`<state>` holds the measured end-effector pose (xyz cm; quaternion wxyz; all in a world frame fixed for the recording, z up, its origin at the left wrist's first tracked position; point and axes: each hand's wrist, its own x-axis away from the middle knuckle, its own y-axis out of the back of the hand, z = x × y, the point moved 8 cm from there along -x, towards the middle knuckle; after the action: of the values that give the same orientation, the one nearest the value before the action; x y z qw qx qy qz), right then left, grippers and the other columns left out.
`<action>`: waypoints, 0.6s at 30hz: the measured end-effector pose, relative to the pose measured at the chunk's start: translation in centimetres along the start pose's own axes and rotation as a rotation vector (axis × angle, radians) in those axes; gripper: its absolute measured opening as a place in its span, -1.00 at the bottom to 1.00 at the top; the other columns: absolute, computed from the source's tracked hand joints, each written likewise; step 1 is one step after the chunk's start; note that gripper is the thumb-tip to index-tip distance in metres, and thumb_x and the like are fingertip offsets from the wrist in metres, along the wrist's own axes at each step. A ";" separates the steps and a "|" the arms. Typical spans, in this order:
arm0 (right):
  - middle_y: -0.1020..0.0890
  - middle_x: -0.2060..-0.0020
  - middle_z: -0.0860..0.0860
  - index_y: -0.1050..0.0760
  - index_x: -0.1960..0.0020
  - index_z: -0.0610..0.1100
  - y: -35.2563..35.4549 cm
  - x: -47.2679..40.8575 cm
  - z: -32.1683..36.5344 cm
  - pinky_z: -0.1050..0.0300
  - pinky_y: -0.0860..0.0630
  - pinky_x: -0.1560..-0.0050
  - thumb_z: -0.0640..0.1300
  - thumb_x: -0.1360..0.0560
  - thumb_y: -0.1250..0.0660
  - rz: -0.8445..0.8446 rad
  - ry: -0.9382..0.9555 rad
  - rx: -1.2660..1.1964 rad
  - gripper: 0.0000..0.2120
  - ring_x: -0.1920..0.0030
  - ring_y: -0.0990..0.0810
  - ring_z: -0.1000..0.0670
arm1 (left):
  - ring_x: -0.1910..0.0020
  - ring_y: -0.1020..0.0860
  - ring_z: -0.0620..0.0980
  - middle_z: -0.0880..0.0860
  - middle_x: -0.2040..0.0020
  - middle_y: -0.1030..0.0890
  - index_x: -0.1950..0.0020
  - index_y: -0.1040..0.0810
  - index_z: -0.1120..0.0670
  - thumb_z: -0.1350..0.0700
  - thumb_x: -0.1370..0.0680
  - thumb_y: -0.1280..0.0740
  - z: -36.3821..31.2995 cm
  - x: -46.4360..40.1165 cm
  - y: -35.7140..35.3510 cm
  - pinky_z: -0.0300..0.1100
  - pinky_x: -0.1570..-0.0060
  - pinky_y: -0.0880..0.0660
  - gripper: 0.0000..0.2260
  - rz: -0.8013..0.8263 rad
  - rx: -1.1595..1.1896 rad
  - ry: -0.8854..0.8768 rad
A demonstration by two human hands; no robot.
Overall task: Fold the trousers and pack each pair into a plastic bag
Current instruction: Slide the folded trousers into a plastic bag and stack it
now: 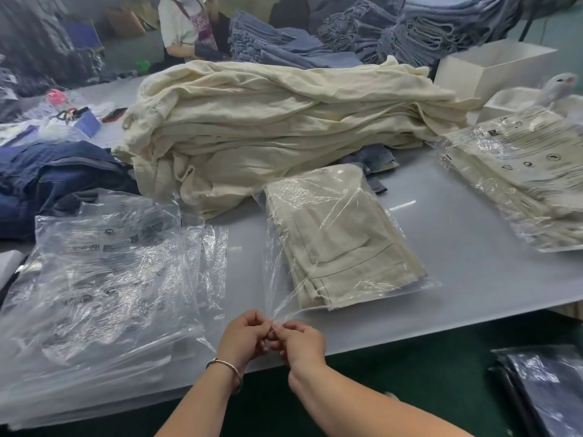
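A folded pair of cream trousers [344, 244] lies inside a clear plastic bag [277, 272] on the grey table [467, 266]. The bag's open end is drawn into a point toward the table's near edge. There my left hand [244, 337] and my right hand [299, 342] meet, and both pinch the bag's edge between fingertips. A big heap of unfolded cream trousers [268, 121] lies behind the bagged pair. A stack of empty clear bags [104, 288] lies to the left.
Packed cream pairs in printed bags [517, 178] are stacked at the right. Dark blue jeans [53, 178] lie at the left, blue denim piles [378, 29] at the back. White boxes [492, 64] stand back right. A person [186, 23] stands across the table. Dark bagged goods [545, 392] lie below right.
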<state>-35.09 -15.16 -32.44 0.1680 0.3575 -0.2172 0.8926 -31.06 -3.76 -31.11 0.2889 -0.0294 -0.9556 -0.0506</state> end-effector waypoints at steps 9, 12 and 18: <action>-0.61 0.50 -0.03 -0.54 0.26 -0.28 9.4 -1.4 4.9 0.34 -0.32 0.62 -0.26 -0.48 -0.41 -0.218 -0.036 -0.048 -0.83 0.52 -0.52 0.10 | 0.54 -0.33 -0.11 -0.02 0.51 -0.38 0.34 -0.44 0.11 0.25 -0.53 -0.36 0.1 -0.8 0.1 -0.30 0.50 -0.30 -0.75 -0.048 -0.145 -0.076; -0.61 0.42 -0.06 -0.53 0.25 -0.27 14.2 -1.6 7.2 0.34 -0.30 0.64 -0.27 -0.49 -0.41 -0.329 -0.013 -0.106 -0.84 0.48 -0.54 0.10 | 0.52 -0.34 -0.10 -0.01 0.50 -0.39 0.33 -0.47 0.12 0.25 -0.52 -0.36 -0.5 -1.1 1.1 -0.31 0.50 -0.29 -0.77 -0.095 -0.179 -0.085; -0.58 0.59 -0.01 -0.50 0.23 -0.28 22.0 -1.8 12.1 0.40 -0.31 0.67 -0.31 -0.50 -0.37 -0.440 0.072 -0.122 -0.86 0.63 -0.52 0.15 | 0.51 -0.29 -0.05 0.01 0.50 -0.35 0.32 -0.46 0.16 0.32 -0.51 -0.34 0.1 -1.5 5.3 -0.29 0.52 -0.21 -0.79 -0.122 -0.106 0.006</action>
<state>-36.99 -40.22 -31.76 0.3875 0.3533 -0.1812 0.8319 -29.40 1.50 -31.66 0.2861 0.0138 -0.9507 -0.1189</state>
